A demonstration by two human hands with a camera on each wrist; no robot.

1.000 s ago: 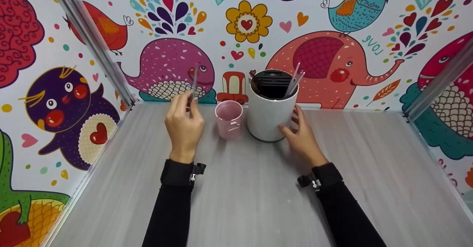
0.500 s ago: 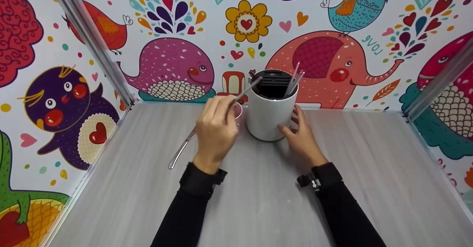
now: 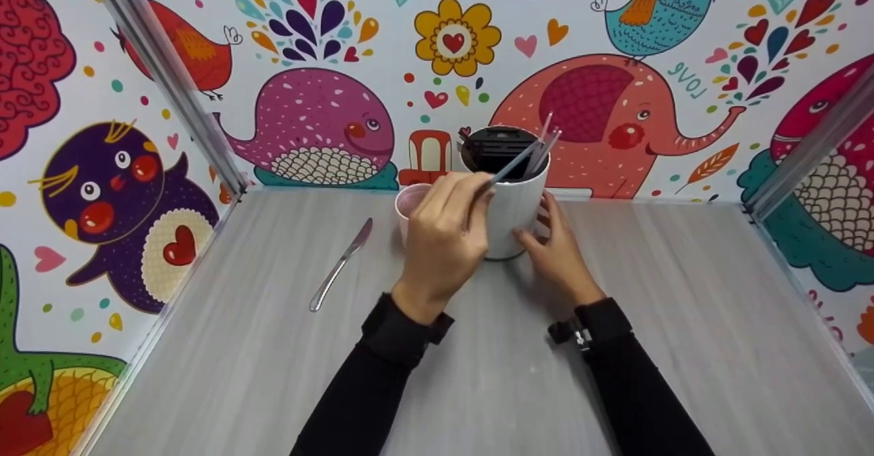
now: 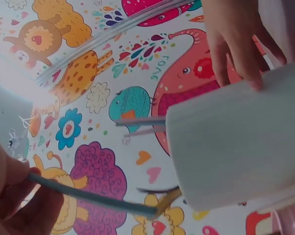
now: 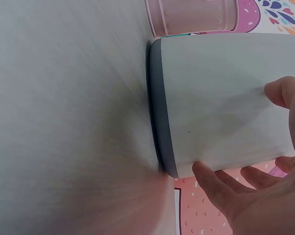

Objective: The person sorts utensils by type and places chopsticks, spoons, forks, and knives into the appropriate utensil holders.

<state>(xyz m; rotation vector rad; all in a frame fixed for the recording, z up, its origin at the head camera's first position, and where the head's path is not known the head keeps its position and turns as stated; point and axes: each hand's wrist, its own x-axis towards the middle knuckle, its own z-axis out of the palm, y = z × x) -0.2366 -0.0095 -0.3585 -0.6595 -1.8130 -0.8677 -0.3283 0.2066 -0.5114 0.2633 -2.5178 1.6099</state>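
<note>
The left hand (image 3: 444, 231) is pinching a thin grey stick (image 3: 513, 162) between thumb and curled fingers (image 3: 471, 186). The stick is slanting up toward 1 o'clock from the fingertips, and its far end is sitting at the open black mouth of the white holder (image 3: 509, 207), beside the 2 or so thin sticks (image 3: 544, 143) leaning at the rim's right side. Whether that tip is already inside the mouth, the head view is not settling.

The right hand (image 3: 556, 251) is cupping the holder's lower right side, thumb in front, fingers (image 3: 545, 210) bending round the wall and touching it, with the holder standing upright on the grey table (image 3: 478, 374).

The left wrist view is showing what the head view hides: the stick (image 4: 93, 196) running out of the pinching fingers (image 4: 10, 181) with its tip just short of the holder (image 4: 235, 147), and the right hand's fingers (image 4: 235, 44) lying over the holder's far side. The right wrist view is showing the holder's dark base band (image 5: 159, 107) against the table, the thumb (image 5: 283, 93) and fingertips (image 5: 211, 181) spread on the white wall (image 5: 216, 98).

A pink cup (image 3: 408, 203) is standing just beside the holder at its 9 o'clock, partly behind the left hand. A table knife (image 3: 339, 266) is lying flat on the table at the left hand's 9 o'clock, well apart from both hands.
</note>
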